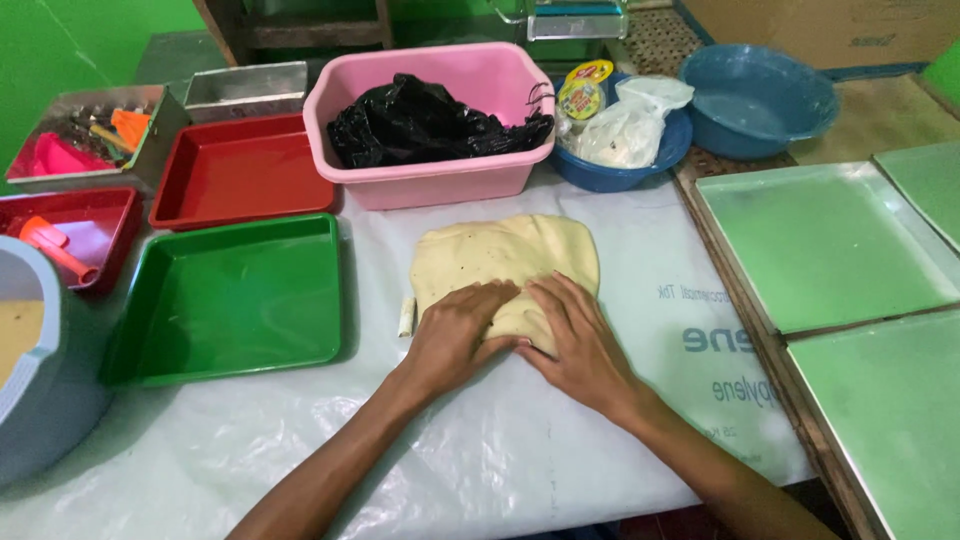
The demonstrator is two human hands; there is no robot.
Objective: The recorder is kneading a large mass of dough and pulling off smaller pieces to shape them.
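I see my left hand (455, 335) and right hand (580, 345) lying flat, fingers spread open and gripping nothing, palms pressing the near edge of the pale dough sheet (505, 260) at the centre of the plastic-covered table (480, 450). At nine o'clock sits a green tray (230, 300); at twelve, a pink tub (440, 170) (black bag (425, 125) inside).

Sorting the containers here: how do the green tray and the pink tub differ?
The green tray is shallow and holds nothing; the pink tub is deep and holds a black plastic bag. The tray sits nearer the person, left of the dough; the tub sits behind it. Both are rectangular plastic.
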